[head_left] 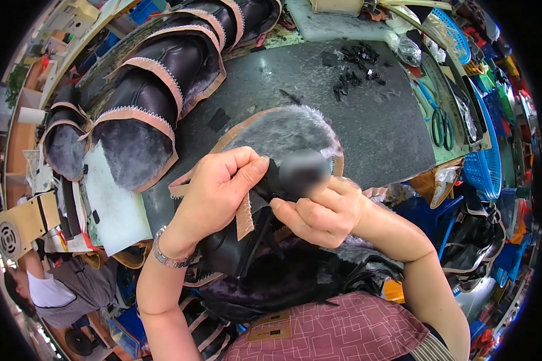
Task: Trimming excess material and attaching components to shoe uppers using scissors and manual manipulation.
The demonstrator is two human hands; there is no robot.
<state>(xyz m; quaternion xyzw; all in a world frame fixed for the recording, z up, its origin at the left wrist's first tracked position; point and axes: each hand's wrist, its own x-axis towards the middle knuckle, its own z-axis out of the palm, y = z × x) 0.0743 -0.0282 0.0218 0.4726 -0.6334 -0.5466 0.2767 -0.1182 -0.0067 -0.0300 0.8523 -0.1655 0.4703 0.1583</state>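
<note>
A black boot upper [220,249] with grey fur lining [277,133] lies across the near part of the work surface. Both my hands are closed on it. My left hand [220,189] pinches its edge between thumb and fingers, beside a black zipper [271,178]. Opposite, my right hand [324,210] grips the upper with curled fingers, the tips close to the zipper's lower part. Between the hands, a blurred round patch hides some of the upper. A tan zigzag-stitched strip [245,219] hangs down next to my left fingers.
Several fur-lined boot uppers [162,78] lie in an overlapping row at the far left. Small black pieces [358,66] are scattered on the dark mat [385,126]. Green-handled scissors [442,128] lie at the right, near a blue basket [482,171]. Another person [72,295] sits at the left.
</note>
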